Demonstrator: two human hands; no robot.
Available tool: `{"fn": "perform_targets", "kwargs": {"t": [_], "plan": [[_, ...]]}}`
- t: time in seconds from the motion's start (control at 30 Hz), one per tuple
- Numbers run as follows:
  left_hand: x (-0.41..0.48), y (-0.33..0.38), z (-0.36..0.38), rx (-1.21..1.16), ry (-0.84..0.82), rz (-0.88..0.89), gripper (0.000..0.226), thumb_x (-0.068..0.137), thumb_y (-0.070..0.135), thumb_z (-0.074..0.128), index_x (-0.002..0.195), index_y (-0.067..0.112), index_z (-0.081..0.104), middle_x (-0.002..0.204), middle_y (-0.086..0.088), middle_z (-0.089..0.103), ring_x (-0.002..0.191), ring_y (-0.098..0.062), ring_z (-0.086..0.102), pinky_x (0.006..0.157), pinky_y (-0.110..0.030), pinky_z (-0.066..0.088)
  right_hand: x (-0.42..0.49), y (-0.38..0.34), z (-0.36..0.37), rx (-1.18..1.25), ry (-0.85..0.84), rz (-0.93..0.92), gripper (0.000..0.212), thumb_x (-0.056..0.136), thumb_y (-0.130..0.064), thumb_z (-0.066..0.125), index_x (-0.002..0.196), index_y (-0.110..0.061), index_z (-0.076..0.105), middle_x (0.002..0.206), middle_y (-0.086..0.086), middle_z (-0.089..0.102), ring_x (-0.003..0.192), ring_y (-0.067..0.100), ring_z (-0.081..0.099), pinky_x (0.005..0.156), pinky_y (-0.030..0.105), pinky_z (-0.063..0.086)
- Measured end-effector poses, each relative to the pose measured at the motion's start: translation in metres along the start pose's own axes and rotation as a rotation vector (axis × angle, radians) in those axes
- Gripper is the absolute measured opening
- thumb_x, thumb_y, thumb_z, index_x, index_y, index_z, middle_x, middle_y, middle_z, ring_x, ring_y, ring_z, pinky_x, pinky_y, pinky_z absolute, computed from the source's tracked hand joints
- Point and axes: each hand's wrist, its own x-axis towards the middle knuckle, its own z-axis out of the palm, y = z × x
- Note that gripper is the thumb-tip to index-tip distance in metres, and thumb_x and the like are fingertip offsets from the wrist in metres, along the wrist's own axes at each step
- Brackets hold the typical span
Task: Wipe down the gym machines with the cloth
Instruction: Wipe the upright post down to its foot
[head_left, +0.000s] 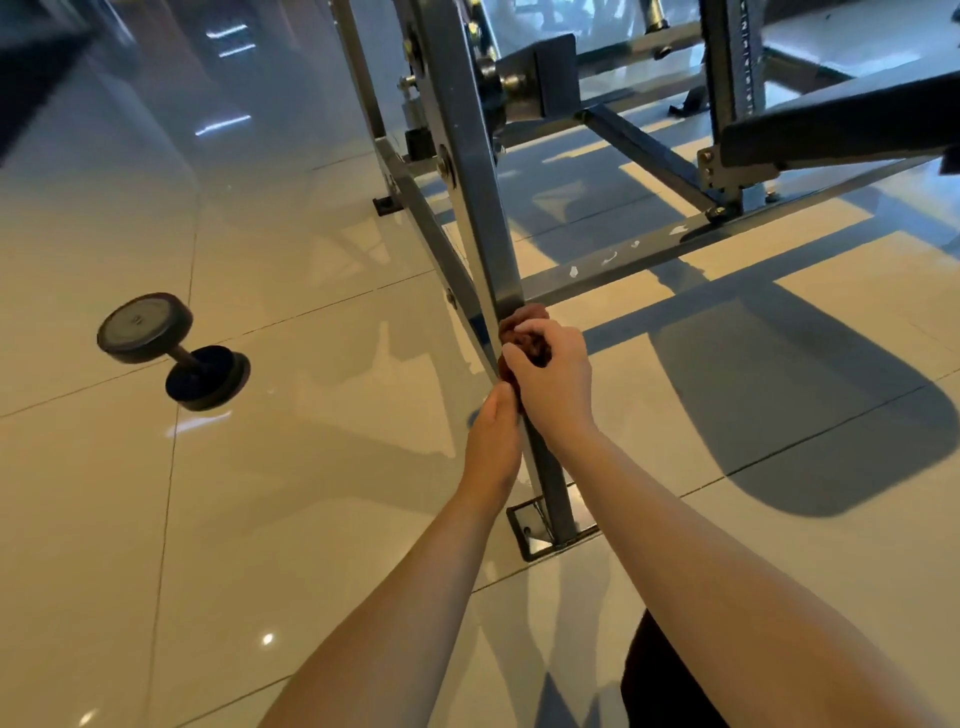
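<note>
Head view
Right hand (553, 387): fingers curled round the cloth, pinching it against the post.
Cloth (532, 313): reddish-brown, bunched, touching the machine's grey steel post (480, 208) low down, above its foot plate (524, 525).
Left hand (493, 441): against the post just below the cloth; fingers hidden, grip unclear.
Floor (311, 467): glossy tiles, 1 dumbbell (171, 353) well to the left.
</note>
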Motion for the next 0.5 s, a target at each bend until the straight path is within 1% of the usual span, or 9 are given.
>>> {"fn": "perform_targets", "kwargs": {"t": [0.07,0.13,0.17,0.23,0.33,0.4,0.43,0.47,0.5], "plan": [[-0.003,-0.002,-0.001,0.008,0.002,-0.007,0.030,0.106,0.057,0.029,0.118,0.057,0.057,0.128,0.015,0.061,0.121,0.002,0.055,0.107,-0.027,0.043,0.002,0.011,0.000,-0.063,-0.016,-0.006,0.019,0.095,-0.016,0.069,0.112,-0.023,0.066,0.122,-0.002,0.055,0.099,0.000,0.051,0.078,0.000,0.040],[-0.005,-0.003,0.001,0.015,0.006,-0.012,0.036,0.105,0.061,0.028,0.129,0.054,0.054,0.135,0.012,0.057,0.124,0.001,0.052,0.111,-0.030,0.041,0.002,0.023,-0.003,-0.092,-0.016,0.007,0.019,0.093,-0.011,0.069,0.108,-0.023,0.067,0.119,-0.001,0.055,0.098,-0.004,0.052,0.079,-0.001,0.041],[-0.005,-0.004,0.002,0.019,0.007,-0.019,0.041,0.106,0.058,0.027,0.137,0.048,0.051,0.137,0.013,0.057,0.125,0.001,0.051,0.109,-0.026,0.041,0.002,0.028,-0.004,-0.097,-0.022,0.019,0.019,0.093,-0.009,0.069,0.106,-0.023,0.066,0.117,-0.002,0.055,0.098,-0.002,0.053,0.079,0.003,0.043],[-0.006,-0.006,0.007,0.032,0.009,-0.045,0.048,0.108,0.052,0.025,0.151,0.037,0.042,0.142,0.013,0.054,0.129,-0.003,0.049,0.099,-0.015,0.041,-0.001,0.039,-0.005,-0.103,-0.043,0.069,0.019,0.093,-0.008,0.068,0.100,-0.025,0.064,0.112,-0.002,0.056,0.095,0.005,0.058,0.082,0.012,0.049],[-0.006,-0.005,0.011,0.052,0.014,-0.073,0.053,0.108,0.052,0.023,0.156,0.033,0.033,0.152,0.008,0.046,0.140,-0.013,0.042,0.085,-0.005,0.035,-0.009,0.053,-0.009,-0.116,-0.063,0.173,0.020,0.093,-0.009,0.067,0.094,-0.027,0.060,0.102,-0.003,0.060,0.091,0.013,0.063,0.082,0.025,0.058],[-0.004,-0.004,0.010,0.028,0.025,-0.086,0.053,0.108,0.051,0.023,0.157,0.032,0.032,0.152,0.007,0.045,0.139,-0.015,0.042,0.076,0.001,0.034,-0.008,0.052,-0.011,-0.097,-0.059,0.198,0.021,0.093,-0.009,0.068,0.097,-0.028,0.060,0.104,-0.003,0.062,0.097,0.016,0.064,0.084,0.027,0.058],[-0.001,-0.004,0.009,0.021,0.034,-0.081,0.052,0.108,0.051,0.024,0.156,0.033,0.034,0.150,0.007,0.046,0.138,-0.014,0.043,0.076,0.001,0.036,-0.005,0.048,-0.012,-0.069,-0.036,0.173,0.022,0.093,-0.010,0.068,0.101,-0.029,0.060,0.108,-0.004,0.061,0.101,0.015,0.063,0.087,0.026,0.057],[0.001,-0.005,0.007,0.016,0.049,-0.067,0.051,0.108,0.053,0.026,0.154,0.034,0.038,0.148,0.007,0.049,0.136,-0.012,0.046,0.083,-0.002,0.040,-0.002,0.041,-0.013,-0.034,-0.002,0.127,0.025,0.093,-0.010,0.067,0.107,-0.030,0.058,0.113,-0.005,0.058,0.105,0.013,0.060,0.089,0.023,0.055],[0.005,-0.008,0.005,0.016,0.067,-0.046,0.049,0.107,0.055,0.028,0.150,0.037,0.043,0.144,0.007,0.054,0.133,-0.010,0.049,0.094,-0.010,0.044,0.002,0.033,-0.012,-0.003,0.032,0.071,0.031,0.094,-0.011,0.067,0.113,-0.032,0.055,0.118,-0.008,0.055,0.109,0.009,0.056,0.091,0.019,0.052]]}}
